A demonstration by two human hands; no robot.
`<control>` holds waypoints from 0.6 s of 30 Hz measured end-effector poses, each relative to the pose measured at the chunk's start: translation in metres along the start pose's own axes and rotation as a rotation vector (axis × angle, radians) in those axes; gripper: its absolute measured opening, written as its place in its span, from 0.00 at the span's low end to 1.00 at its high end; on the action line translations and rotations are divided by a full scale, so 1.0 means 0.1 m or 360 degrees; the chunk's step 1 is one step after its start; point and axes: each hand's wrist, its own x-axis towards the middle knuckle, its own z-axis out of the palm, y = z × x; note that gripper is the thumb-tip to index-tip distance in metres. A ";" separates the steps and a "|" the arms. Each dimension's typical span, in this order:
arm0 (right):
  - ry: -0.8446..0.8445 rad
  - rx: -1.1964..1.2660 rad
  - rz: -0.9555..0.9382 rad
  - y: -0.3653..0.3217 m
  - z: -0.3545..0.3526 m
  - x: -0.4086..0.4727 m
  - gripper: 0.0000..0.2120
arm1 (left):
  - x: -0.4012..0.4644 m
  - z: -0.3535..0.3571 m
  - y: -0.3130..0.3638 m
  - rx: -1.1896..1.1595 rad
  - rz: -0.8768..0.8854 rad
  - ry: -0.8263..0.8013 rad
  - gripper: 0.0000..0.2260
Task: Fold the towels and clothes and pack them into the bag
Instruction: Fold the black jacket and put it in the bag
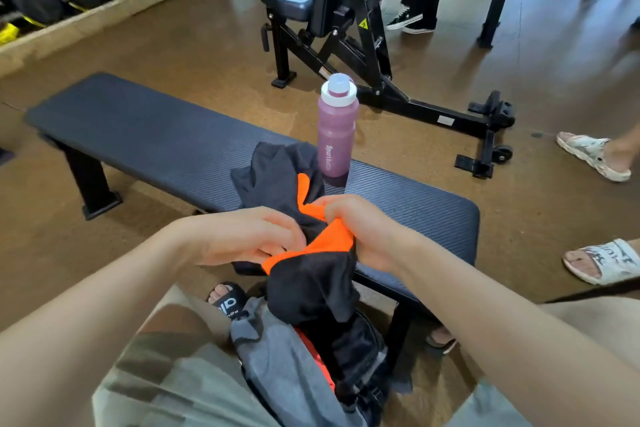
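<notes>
Head view: the black-and-orange garment (322, 246) hangs bunched between both hands above the open bag (360, 357) on the lap; judged from that loose tail, it may go in crumpled or snag the grey cloth (277, 350). Right hand (360, 229) fingers clench the orange edge, left hand (249, 236) fingers pinch it, wrists close over the counter (415, 204) edge.

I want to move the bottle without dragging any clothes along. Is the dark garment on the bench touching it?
Cannot tell. In the head view the dark garment meets the bottle near its base, but overlap may hide a gap.
</notes>
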 end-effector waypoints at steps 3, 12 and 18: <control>-0.0206 -0.0036 0.0135 -0.11 0.00 -0.28 0.18 | 0.03 -0.06 -0.12 0.0221 -0.0049 0.0480 0.13; 0.0241 0.0765 -0.0169 -0.29 -0.37 -0.72 0.20 | 0.23 0.26 -0.09 0.0502 0.0108 0.0373 0.13; 0.0604 0.0438 -0.0296 -0.29 -1.10 -0.67 0.08 | 0.43 0.56 0.39 -0.0120 0.0293 0.0640 0.11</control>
